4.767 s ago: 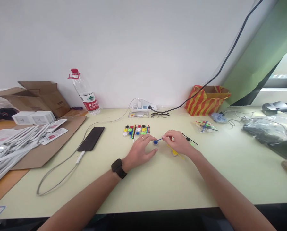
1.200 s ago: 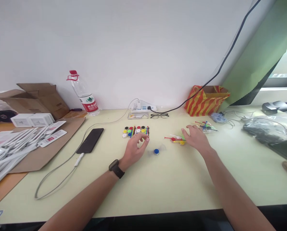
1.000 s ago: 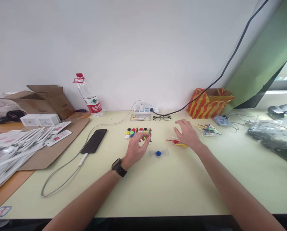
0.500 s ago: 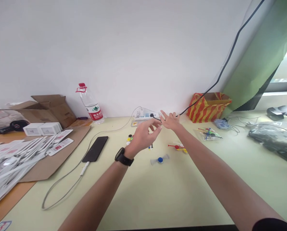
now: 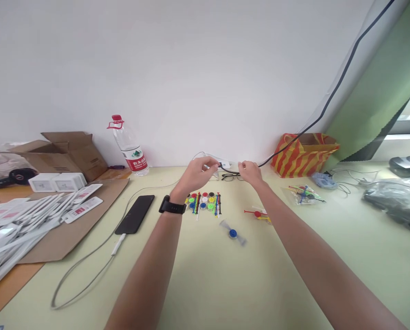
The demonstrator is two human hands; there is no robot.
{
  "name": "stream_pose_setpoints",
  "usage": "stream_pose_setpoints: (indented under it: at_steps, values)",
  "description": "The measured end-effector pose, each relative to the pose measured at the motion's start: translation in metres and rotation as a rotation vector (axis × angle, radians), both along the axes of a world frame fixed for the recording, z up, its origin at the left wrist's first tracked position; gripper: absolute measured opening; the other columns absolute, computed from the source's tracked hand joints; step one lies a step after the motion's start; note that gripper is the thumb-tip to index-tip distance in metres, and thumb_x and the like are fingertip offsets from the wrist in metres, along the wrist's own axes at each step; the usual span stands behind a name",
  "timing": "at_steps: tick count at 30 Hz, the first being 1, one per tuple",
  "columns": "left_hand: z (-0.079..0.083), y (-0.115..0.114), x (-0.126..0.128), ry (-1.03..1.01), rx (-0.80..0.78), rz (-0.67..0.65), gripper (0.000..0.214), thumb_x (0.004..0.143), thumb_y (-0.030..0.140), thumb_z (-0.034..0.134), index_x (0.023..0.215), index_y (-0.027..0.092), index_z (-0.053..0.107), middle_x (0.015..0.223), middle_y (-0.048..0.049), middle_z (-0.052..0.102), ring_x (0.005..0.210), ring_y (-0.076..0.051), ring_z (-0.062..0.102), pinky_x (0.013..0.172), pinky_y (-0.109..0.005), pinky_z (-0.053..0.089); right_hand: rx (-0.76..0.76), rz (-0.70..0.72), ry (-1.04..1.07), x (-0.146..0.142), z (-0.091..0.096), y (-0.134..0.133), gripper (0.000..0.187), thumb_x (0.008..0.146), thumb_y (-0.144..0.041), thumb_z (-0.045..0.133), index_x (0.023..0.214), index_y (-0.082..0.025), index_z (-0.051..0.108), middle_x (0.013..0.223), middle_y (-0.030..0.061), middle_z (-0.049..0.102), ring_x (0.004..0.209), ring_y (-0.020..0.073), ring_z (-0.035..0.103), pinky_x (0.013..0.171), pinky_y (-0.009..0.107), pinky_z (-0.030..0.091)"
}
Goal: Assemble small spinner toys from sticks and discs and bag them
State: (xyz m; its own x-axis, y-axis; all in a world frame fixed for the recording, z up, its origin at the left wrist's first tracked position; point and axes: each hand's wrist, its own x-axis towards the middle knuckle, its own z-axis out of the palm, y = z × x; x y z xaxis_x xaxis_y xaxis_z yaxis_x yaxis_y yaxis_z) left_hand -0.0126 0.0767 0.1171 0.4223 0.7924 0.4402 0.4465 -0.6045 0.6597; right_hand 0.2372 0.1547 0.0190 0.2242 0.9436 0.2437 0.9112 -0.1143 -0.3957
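Note:
My left hand (image 5: pixel 198 174), with a black watch (image 5: pixel 172 206) on the wrist, hovers over the table's far middle. Its fingers curve loosely towards the thumb, with a gap between and nothing visible in them. My right hand (image 5: pixel 250 173) has its fingers curled in near the eyeglasses (image 5: pixel 229 176); whether it holds anything is hidden. Below the hands lies a spinner toy (image 5: pixel 232 234) with a blue centre and blurred clear blades. Coloured round caps (image 5: pixel 203 206) and thin sticks (image 5: pixel 218 204) sit in rows beneath my left hand. A red and yellow piece (image 5: pixel 258 214) lies beside my right forearm.
On the left are a phone (image 5: pixel 135 214) on a cable, a water bottle (image 5: pixel 133 151), a cardboard box (image 5: pixel 63 156) and piled white cards (image 5: pixel 36 224). A striped bag (image 5: pixel 301 156), a bagged toy (image 5: pixel 303 195) and a black cord (image 5: pixel 338 82) are at right.
My hands have drawn apart; the right one's spread fingers have curled in. The spinner's blades have turned. The rows of caps and sticks and the eyeglasses show more fully.

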Motion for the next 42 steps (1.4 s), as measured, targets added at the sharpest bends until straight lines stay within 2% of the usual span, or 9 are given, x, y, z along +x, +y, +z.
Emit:
stream_pose_setpoints:
  at_steps: [7, 11, 17, 21, 24, 26, 32, 36, 42]
  values:
    - [-0.008, 0.007, -0.011, 0.006, -0.051, 0.035, 0.024, 0.094, 0.039, 0.061, 0.098, 0.021, 0.076, 0.1, -0.0055, 0.076, 0.08, -0.017, 0.065, 0.072, -0.029, 0.052, 0.089, 0.082, -0.022, 0.014, 0.003, 0.008, 0.044, 0.095, -0.017, 0.049, 0.138, -0.02, 0.061, 0.141, 0.013, 0.06, 0.118, 0.0255, 0.062, 0.096, 0.034, 0.044]
    - [-0.008, 0.008, -0.013, 0.005, -0.071, 0.019, 0.026, 0.094, 0.041, 0.06, 0.097, 0.021, 0.075, 0.101, -0.0058, 0.076, 0.081, -0.018, 0.066, 0.074, -0.031, 0.053, 0.057, 0.15, -0.021, 0.015, 0.004, 0.018, 0.04, 0.082, -0.008, 0.062, 0.117, -0.023, 0.073, 0.126, 0.0095, 0.07, 0.108, 0.0254, 0.066, 0.092, 0.034, 0.047]
    - [-0.006, 0.01, -0.021, 0.018, -0.04, 0.059, 0.026, 0.096, 0.042, 0.059, 0.101, 0.021, 0.075, 0.103, -0.0051, 0.076, 0.086, -0.019, 0.067, 0.08, -0.033, 0.054, 0.143, 0.124, 0.046, 0.009, 0.027, 0.018, 0.018, 0.089, -0.015, 0.057, 0.095, -0.02, 0.073, 0.106, 0.0108, 0.076, 0.097, 0.0265, 0.067, 0.086, 0.038, 0.049]
    - [0.002, 0.001, -0.022, -0.046, 0.044, 0.119, 0.033, 0.094, 0.043, 0.063, 0.121, 0.025, 0.069, 0.118, -0.006, 0.072, 0.097, -0.02, 0.067, 0.083, -0.033, 0.054, 0.282, 0.179, 0.143, 0.013, 0.068, -0.017, 0.02, 0.096, -0.025, 0.053, 0.106, -0.022, 0.07, 0.111, 0.0068, 0.076, 0.094, 0.021, 0.068, 0.084, 0.034, 0.052]
    - [0.015, -0.013, -0.019, -0.13, 0.099, 0.091, 0.058, 0.088, 0.047, 0.072, 0.141, 0.03, 0.056, 0.14, -0.0078, 0.063, 0.114, -0.023, 0.063, 0.089, -0.033, 0.053, 0.498, 0.448, 0.507, 0.015, 0.101, -0.067, 0.018, 0.091, -0.033, 0.066, 0.104, -0.022, 0.071, 0.103, 0.0075, 0.076, 0.095, 0.0229, 0.069, 0.081, 0.035, 0.053]
    - [0.023, -0.023, -0.015, -0.173, 0.072, 0.012, 0.063, 0.087, 0.048, 0.074, 0.144, 0.031, 0.053, 0.141, -0.0084, 0.062, 0.115, -0.023, 0.063, 0.089, -0.032, 0.053, 0.395, 0.613, 0.677, 0.012, 0.117, -0.1, 0.021, 0.089, -0.038, 0.071, 0.103, -0.023, 0.073, 0.097, 0.0071, 0.075, 0.093, 0.0237, 0.069, 0.077, 0.036, 0.053]
    - [0.029, -0.034, -0.004, -0.148, -0.102, -0.231, 0.035, 0.091, 0.051, 0.069, 0.09, 0.017, 0.074, 0.084, -0.007, 0.072, 0.074, -0.016, 0.063, 0.063, -0.027, 0.047, 0.007, 0.793, 0.712, 0.004, 0.128, -0.141, 0.036, 0.088, -0.049, 0.073, 0.115, -0.026, 0.072, 0.092, 0.0051, 0.073, 0.084, 0.0205, 0.065, 0.077, 0.037, 0.052]
    - [0.023, -0.032, -0.009, -0.115, -0.165, -0.161, 0.039, 0.089, 0.054, 0.069, 0.077, 0.017, 0.073, 0.07, -0.0038, 0.066, 0.059, -0.013, 0.053, 0.052, -0.026, 0.038, 0.027, 0.707, 0.622, 0.005, 0.126, -0.14, 0.042, 0.095, -0.06, 0.06, 0.118, -0.026, 0.071, 0.108, 0.0076, 0.073, 0.083, 0.0195, 0.064, 0.079, 0.037, 0.053]
    - [0.021, -0.028, -0.015, -0.033, -0.168, -0.127, 0.047, 0.087, 0.06, 0.066, 0.074, 0.016, 0.075, 0.064, -0.0043, 0.067, 0.053, -0.011, 0.048, 0.048, -0.025, 0.036, 0.054, 0.717, 0.561, -0.009, 0.121, -0.141, 0.04, 0.09, -0.062, 0.067, 0.099, -0.023, 0.075, 0.093, 0.0074, 0.074, 0.085, 0.0226, 0.065, 0.078, 0.038, 0.053]
